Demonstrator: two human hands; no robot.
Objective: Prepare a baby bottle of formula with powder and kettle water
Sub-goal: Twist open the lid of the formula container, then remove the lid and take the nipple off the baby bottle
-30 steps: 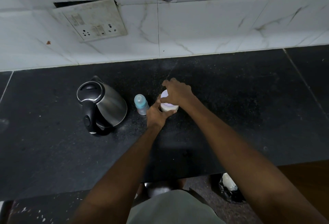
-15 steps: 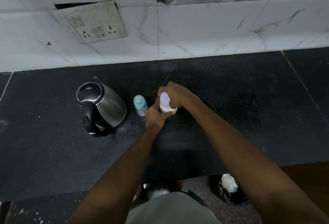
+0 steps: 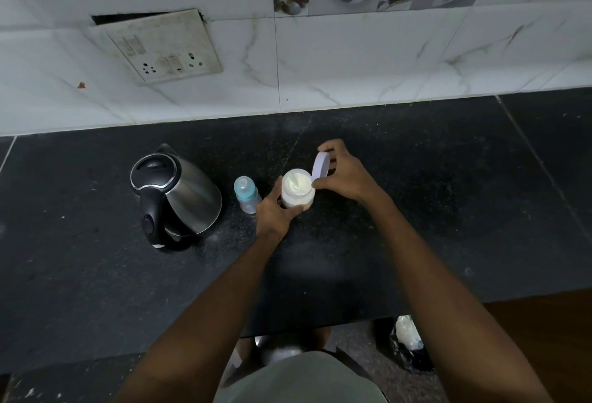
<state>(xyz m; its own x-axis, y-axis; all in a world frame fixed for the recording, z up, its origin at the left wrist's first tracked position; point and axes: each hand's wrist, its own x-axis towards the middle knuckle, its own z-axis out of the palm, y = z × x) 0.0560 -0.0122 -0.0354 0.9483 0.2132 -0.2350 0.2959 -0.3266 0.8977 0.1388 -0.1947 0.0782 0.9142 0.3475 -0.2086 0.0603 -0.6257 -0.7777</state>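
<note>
A small white jar of powder (image 3: 296, 193) stands open on the black counter (image 3: 416, 210), pale powder showing inside. My left hand (image 3: 276, 210) grips the jar's side from the front left. My right hand (image 3: 344, 175) holds the jar's white lid (image 3: 321, 164) tilted on edge just to the right of the jar's mouth. A baby bottle (image 3: 246, 194) with a light blue collar and clear teat stands upright just left of the jar. A steel electric kettle (image 3: 174, 196) with a black lid and handle sits further left.
A white tiled wall (image 3: 352, 66) rises behind the counter, with a loose switch and socket plate (image 3: 160, 47) above the kettle. The counter's front edge runs below my forearms. A dark bag (image 3: 405, 343) lies on the floor at the lower right.
My right hand has taken the lid off the jar and lifted it to the right, so the powder now shows. My left hand keeps its hold on the jar.
</note>
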